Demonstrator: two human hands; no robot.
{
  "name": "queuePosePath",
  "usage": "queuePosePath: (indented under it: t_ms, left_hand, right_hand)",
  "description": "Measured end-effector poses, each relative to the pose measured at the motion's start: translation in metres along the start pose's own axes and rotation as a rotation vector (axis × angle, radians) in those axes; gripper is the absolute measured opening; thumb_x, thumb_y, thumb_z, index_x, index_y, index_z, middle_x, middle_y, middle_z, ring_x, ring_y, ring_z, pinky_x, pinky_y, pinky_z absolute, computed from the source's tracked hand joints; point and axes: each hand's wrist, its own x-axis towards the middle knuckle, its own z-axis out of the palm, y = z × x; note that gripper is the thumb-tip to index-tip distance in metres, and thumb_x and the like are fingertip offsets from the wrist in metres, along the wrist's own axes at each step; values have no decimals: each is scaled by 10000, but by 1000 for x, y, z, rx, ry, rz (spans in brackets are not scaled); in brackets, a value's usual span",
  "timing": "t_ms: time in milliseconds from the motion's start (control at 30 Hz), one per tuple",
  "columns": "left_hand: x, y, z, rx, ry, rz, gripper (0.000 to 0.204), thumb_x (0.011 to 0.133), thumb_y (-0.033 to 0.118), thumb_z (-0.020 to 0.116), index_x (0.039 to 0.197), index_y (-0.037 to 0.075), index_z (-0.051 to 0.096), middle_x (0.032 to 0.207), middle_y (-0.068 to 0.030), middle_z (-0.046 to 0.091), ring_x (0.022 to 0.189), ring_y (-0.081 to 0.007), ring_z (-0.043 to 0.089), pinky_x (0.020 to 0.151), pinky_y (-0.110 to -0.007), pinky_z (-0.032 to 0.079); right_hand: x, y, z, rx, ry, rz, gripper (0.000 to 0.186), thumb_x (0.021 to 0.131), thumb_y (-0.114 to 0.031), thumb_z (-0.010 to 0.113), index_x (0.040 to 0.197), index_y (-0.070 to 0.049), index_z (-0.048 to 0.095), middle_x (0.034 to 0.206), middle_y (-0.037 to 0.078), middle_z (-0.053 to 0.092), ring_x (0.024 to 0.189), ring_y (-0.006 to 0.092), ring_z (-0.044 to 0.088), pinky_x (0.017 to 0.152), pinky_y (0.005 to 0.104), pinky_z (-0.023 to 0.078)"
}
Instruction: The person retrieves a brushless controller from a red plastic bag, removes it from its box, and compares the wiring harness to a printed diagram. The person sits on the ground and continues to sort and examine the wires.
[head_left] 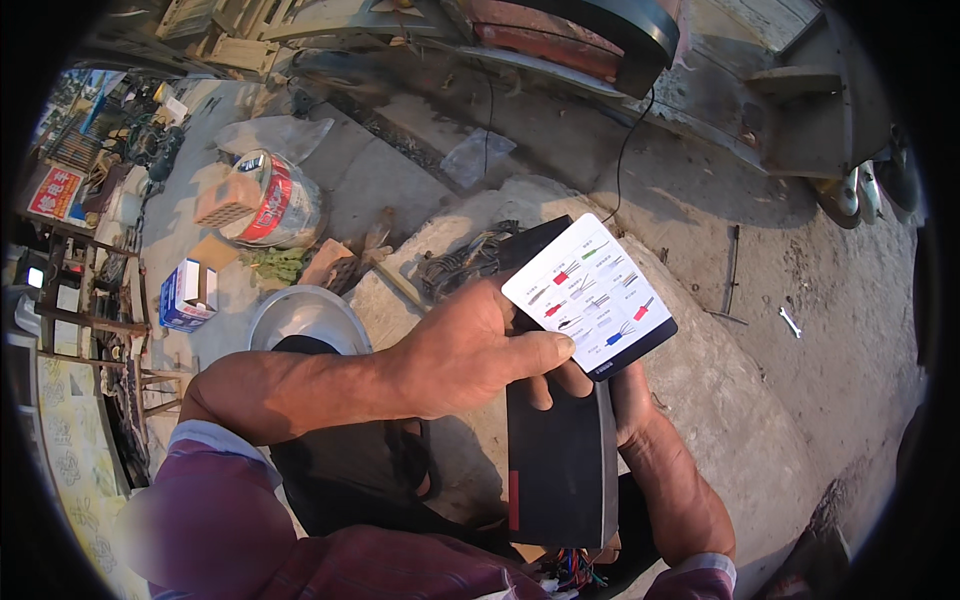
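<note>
A white card (595,300) with a dark lower edge, printed with small pictures of coloured wire connectors, is tilted toward me. My left hand (455,345) is shut on it, the thumb on its front and the other fingers curled beneath. Below the card is a long black box (560,465) with a red patch at its lower left. A bundle of coloured wires (575,568) shows at the box's bottom end. My right hand (630,400) holds the box along its right side. The card hides most of that hand's fingers.
A metal basin (308,308) stands by my left forearm. Beyond it are a blue-and-white carton (188,296) and a bucket (290,205) with a brick (228,200) on it. Coiled cable (465,258) lies ahead on the stone slab. To the right, a wrench (790,322) lies on the ground.
</note>
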Motion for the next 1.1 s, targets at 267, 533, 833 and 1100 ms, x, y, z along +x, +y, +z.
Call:
queuePosePath:
  t_ms: [267, 533, 833, 1100]
  left_hand:
    - [1, -2, -5, 52, 35, -22, 270, 1027, 100, 587, 1234, -73, 605, 1021, -136, 724, 881, -173, 727, 671, -298, 592]
    - [5, -17, -15, 326, -25, -68, 245, 954, 75, 625, 1151, -66, 592, 870, -117, 721, 753, -134, 681, 659, -300, 535]
    - [-8, -27, -5, 114, -115, -410, 328, 895, 64, 668, 1184, -87, 630, 951, -145, 748, 837, -169, 719, 732, -313, 585]
    - [-15, -39, -4, 518, -212, -555, 416, 885, 244, 739, 1158, -62, 676, 998, -142, 740, 857, -192, 688, 774, -355, 541]
  right_hand:
    - [-28, 40, 39, -338, 17, 534, 715, 1035, -577, 544, 1460, -3, 522, 1332, 147, 663, 1119, 195, 694, 931, 337, 583]
    - [-49, 75, 49, -554, -199, 662, 766, 1026, -618, 527, 1449, 20, 522, 1266, 121, 651, 1141, 174, 619, 1019, 316, 485]
    - [-68, 106, 49, -240, 94, -190, 667, 1027, -557, 571, 1420, -27, 470, 1287, 118, 548, 1107, 269, 621, 920, 474, 535]
    - [-83, 120, 51, -143, 263, -179, 447, 1104, -474, 463, 1014, -43, 545, 872, 112, 621, 770, 219, 632, 742, 366, 532]
